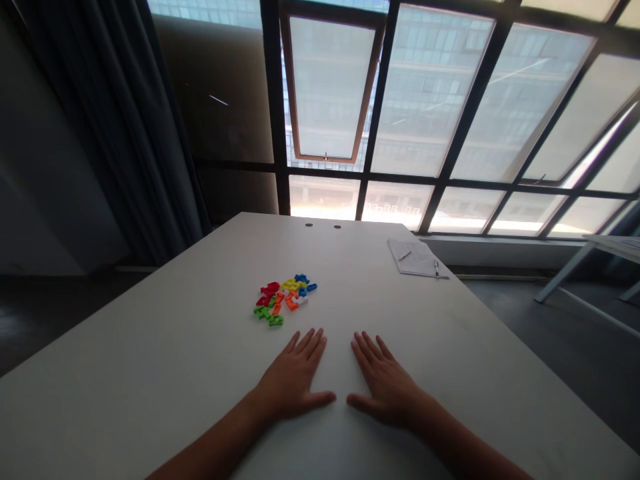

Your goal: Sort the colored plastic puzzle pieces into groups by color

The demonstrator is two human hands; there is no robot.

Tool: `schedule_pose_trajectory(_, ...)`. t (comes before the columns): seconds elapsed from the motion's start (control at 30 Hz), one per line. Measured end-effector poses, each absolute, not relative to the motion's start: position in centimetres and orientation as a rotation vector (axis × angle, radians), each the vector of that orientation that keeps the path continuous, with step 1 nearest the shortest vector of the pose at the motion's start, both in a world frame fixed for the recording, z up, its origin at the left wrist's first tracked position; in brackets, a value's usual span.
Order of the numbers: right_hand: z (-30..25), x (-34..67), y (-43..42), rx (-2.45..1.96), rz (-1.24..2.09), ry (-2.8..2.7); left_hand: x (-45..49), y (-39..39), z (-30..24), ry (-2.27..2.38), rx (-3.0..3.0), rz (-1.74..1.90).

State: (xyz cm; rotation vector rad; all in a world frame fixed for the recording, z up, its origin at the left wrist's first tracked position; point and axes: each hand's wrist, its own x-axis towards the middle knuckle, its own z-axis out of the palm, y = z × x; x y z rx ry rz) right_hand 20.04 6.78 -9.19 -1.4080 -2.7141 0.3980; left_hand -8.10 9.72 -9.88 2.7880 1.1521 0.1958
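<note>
My left hand (pixel 295 375) lies flat on the white table (pixel 165 360), fingers stretched forward and thumb out to the right. Mirroring it, my right hand (pixel 383 380) rests palm down with its thumb pointing left. Neither hand holds anything, and a gap separates the two thumbs. Just beyond the left fingertips sits a loose pile of small plastic pieces in several colours: red pieces (pixel 270 288), green pieces (pixel 262 312), yellow pieces (pixel 290 285), blue pieces (pixel 301 278), orange pieces (pixel 291 303) and a white piece (pixel 302 301). Their exact kind is too small to tell.
Paper sheets (pixel 415 260) with two pens, one a pen (pixel 437 269) near the edge, lie at the table's right side. Two dark round grommets (pixel 337 227) mark the far end. Beyond stand windows (pixel 330 87), a dark curtain (pixel 115 120) and another table (pixel 615 248).
</note>
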Motion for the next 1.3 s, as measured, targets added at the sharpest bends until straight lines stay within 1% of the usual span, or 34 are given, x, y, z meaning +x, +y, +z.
schedule_pose_trajectory(0.47,-8.3,19.7,6.6,-1.456,0.429,-2.708,-8.0,9.9,-9.7,1.162,2.761,0.137)
schedule_pose_trajectory(0.87,-8.5,19.4,6.7,-1.511,0.416,-2.672,-8.2,10.1,-9.9,1.132,2.797,0.188)
schedule_pose_trajectory(1.3,-8.1,19.3,6.7,-1.517,0.454,-2.657,-8.1,9.9,-9.0,1.120,2.764,0.162)
